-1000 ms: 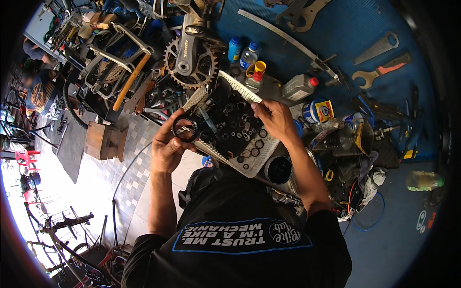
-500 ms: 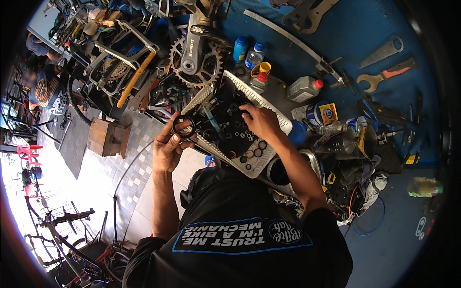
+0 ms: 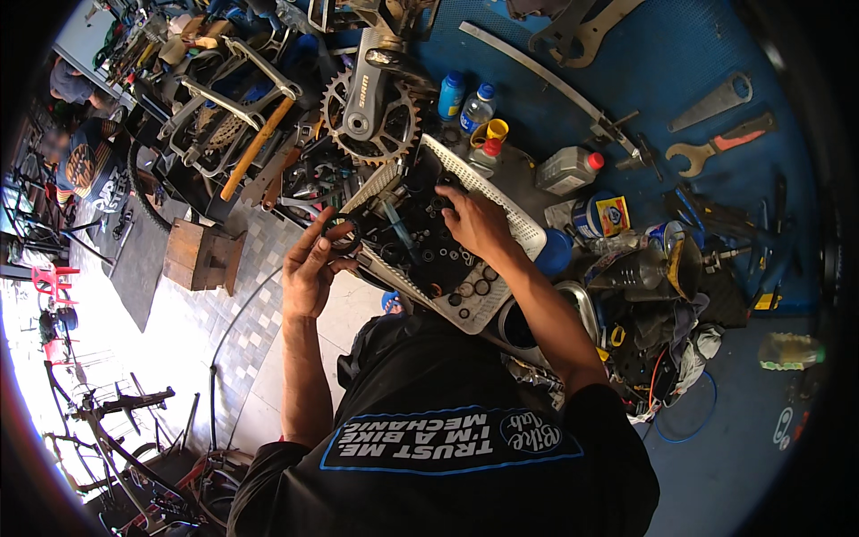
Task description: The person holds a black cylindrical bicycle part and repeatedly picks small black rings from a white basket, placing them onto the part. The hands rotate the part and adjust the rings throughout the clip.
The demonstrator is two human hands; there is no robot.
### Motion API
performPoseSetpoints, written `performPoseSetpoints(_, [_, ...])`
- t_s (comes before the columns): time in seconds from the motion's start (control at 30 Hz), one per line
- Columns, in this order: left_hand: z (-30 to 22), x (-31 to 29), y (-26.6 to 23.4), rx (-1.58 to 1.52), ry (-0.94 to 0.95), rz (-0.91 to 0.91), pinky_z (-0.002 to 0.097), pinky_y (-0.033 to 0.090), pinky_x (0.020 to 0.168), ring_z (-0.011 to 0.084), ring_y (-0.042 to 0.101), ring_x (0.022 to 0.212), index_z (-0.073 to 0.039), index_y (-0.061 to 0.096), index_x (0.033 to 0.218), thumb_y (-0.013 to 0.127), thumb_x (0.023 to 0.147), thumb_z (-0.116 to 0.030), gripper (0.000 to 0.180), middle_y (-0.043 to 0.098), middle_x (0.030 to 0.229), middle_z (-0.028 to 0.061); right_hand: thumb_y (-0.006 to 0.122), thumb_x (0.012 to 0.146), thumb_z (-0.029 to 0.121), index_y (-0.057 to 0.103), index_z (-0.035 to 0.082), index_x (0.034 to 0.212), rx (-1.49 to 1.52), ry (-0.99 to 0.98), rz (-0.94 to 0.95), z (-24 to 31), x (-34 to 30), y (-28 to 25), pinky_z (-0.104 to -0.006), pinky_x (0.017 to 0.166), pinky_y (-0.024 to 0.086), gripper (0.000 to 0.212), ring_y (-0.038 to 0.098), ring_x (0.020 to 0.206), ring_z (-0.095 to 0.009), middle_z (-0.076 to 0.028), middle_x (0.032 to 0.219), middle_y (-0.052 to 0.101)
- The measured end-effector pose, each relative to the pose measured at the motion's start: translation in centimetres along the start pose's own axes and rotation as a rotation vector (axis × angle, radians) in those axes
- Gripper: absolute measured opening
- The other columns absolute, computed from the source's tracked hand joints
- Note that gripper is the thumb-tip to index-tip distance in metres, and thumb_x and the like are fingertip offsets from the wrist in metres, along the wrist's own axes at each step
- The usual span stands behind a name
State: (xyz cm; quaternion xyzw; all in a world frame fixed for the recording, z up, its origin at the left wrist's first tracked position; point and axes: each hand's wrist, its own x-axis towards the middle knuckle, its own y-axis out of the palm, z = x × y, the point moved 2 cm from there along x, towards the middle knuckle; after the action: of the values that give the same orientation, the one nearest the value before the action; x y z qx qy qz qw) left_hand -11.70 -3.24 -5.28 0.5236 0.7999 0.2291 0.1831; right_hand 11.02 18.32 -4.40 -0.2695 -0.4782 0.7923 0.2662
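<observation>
My left hand [image 3: 309,268] holds a black ring [image 3: 344,234] upright between thumb and fingers, just off the left side of a white plastic basket [image 3: 528,231]. The basket is tilted and filled with small dark parts, loose rings and washers. Over its right half reaches my right hand [image 3: 479,224], palm down, fingers apart, with index finger and thumb at a small dark part [image 3: 442,202]. Whether they touch it is hard to see. Several round rings [image 3: 466,289] lie in the near end. A light-blue rod-shaped part [image 3: 399,228] crosses the middle.
Beyond the basket stands a crank with a chainring [image 3: 362,123]. Bottles [image 3: 479,106] and a grey container with a red cap [image 3: 568,170] stand to the right. Wrenches [image 3: 720,143] hang on the blue board. A wooden block [image 3: 204,255] and a person [image 3: 89,166] are at left.
My right hand has shifted slightly left, its fingertips lower among the parts. The black ring in my left hand has turned, showing its opening less squarely.
</observation>
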Motion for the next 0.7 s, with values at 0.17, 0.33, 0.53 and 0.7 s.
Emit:
performPoseSetpoints(0.17, [-0.3,0.0,-0.4,0.008,-0.002,-0.044,0.0386,0.067,0.085,0.0328,0.076,0.107,0.001,0.045,0.158,0.059,0.11,-0.018,0.054,0.07,0.135,0.0239,0.07,0.091,0.01,0.067,0.014,0.137,-0.039,-0.363,-0.56,-0.3,0.6,0.1,-0.0459,0.088,0.058,0.046,0.07,0.108,-0.034,-0.014,0.116,0.074])
performPoseSetpoints(0.33, [-0.2,0.0,-0.3,0.005,-0.002,-0.055,0.0387,0.067,0.085,0.0324,0.076,0.106,0.002,0.045,0.158,0.06,0.11,-0.018,0.054,0.071,0.131,0.0239,0.07,0.092,0.013,0.073,0.012,0.125,0.051,-0.145,-0.304,-2.2,-0.2,-1.3,-0.0421,0.083,0.06,0.033,0.074,0.093,-0.032,-0.011,0.109,0.077])
performPoseSetpoints(0.53, [0.2,0.2,0.1,0.009,-0.036,-0.052,0.0391,0.067,0.086,0.0326,0.077,0.107,0.005,0.044,0.157,0.061,0.109,-0.017,0.056,0.071,0.131,0.024,0.072,0.092,0.018,0.078,0.012,0.112,-0.066,-0.028,-0.066,-3.9,-3.5,-2.2,-0.0426,0.081,0.059,0.022,0.077,0.089,-0.03,-0.008,0.095,0.08])
performPoseSetpoints(0.7, [0.7,0.8,0.6,0.035,-0.054,-0.035,0.0384,0.067,0.086,0.0329,0.076,0.109,0.005,0.041,0.159,0.06,0.109,-0.016,0.057,0.071,0.132,0.0257,0.074,0.09,0.018,0.078,0.012,0.109,-0.047,0.044,-0.037,-5.6,-5.4,-2.2,-0.0428,0.082,0.059,0.021,0.077,0.09,-0.03,-0.008,0.094,0.081])
